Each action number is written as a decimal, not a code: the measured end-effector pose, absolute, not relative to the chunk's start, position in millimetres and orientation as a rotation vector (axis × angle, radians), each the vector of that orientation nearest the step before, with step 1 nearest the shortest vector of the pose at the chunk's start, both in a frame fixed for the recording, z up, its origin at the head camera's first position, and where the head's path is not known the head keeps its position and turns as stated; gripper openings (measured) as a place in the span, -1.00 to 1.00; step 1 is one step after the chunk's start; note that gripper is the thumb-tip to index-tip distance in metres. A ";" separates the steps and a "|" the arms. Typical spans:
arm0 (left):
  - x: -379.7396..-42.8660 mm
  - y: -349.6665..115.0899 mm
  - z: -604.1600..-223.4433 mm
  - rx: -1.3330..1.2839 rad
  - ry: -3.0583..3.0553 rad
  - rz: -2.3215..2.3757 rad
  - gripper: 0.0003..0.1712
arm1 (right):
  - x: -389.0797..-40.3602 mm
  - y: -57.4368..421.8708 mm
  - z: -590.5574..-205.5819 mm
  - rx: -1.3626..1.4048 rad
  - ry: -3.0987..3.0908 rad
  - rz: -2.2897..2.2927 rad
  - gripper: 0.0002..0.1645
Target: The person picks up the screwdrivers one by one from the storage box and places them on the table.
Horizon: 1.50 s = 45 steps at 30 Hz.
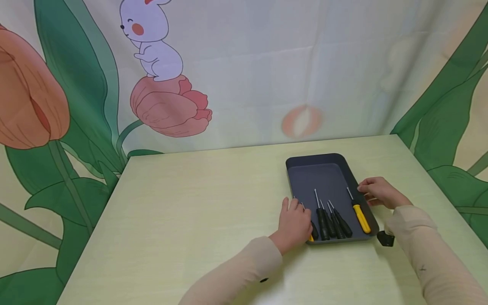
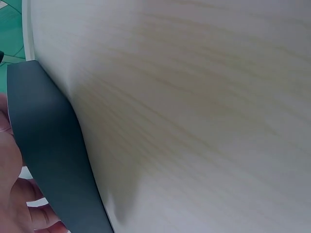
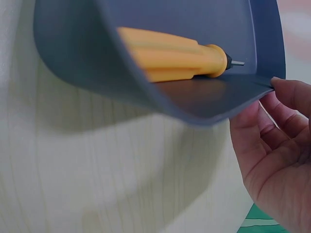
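Note:
A dark grey rectangular tray [image 1: 316, 176] sits on the right part of the table, in the head view. My left hand [image 1: 293, 220] grips its left wall, the fingers over the rim; the left wrist view shows the outer face of that wall [image 2: 53, 141] with fingers behind it. On the opposite side, my right hand [image 1: 383, 192] pinches the right rim between thumb and fingers. Several black-handled screwdrivers [image 1: 323, 222] lie inside, tips toward the back. A yellow-handled screwdriver [image 1: 360, 218] lies along the right wall. Another yellow handle [image 1: 311, 238] is mostly hidden by my left hand.
The pale wooden table [image 1: 183, 220] extends far to the left of the tray. Behind it hangs a printed cloth [image 1: 248, 76] with a rabbit and tulips. A small black piece [image 1: 386, 238] shows beside my right wrist.

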<state>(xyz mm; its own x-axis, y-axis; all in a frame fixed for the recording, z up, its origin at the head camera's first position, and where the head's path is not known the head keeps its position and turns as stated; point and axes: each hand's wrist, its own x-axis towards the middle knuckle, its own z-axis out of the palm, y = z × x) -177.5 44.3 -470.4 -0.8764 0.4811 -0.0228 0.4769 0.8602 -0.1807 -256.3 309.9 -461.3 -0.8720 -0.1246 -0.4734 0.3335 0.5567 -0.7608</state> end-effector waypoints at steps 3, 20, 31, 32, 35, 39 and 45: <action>-176.6 44.9 -469.2 -0.773 -3.013 0.281 -0.69 | -256.2 309.8 -460.6 0.168 2.314 -1.274 -0.64; -177.5 47.6 -469.5 -0.756 -3.046 0.257 -0.73 | -257.4 308.9 -460.5 0.185 2.314 -1.253 -0.62; -180.0 53.8 -469.2 -0.748 -3.087 0.342 -0.64 | -258.1 308.3 -460.8 0.203 2.301 -1.260 -0.61; -180.3 54.6 -469.6 -0.747 -3.094 0.337 -0.63 | -257.9 308.2 -460.6 0.202 2.301 -1.260 -0.61; -180.3 56.9 -470.9 -0.750 -3.136 0.326 -0.62 | -257.6 308.1 -460.6 0.200 2.301 -1.260 -0.61; -180.8 59.6 -472.6 -0.736 -3.184 0.287 -0.64 | -258.3 308.1 -461.1 0.210 2.301 -1.260 -0.61; -182.5 63.6 -473.0 -0.689 -3.208 0.237 -0.67 | -259.2 309.2 -461.0 0.221 2.299 -1.252 -0.61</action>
<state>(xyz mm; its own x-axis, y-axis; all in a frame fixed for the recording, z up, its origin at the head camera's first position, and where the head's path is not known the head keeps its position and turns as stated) -182.5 63.6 -473.0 -0.9017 0.3959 -0.1737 0.4171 0.9023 -0.1089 -259.2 309.2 -461.0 -0.8573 -0.0964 -0.5057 0.3724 0.5622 -0.7384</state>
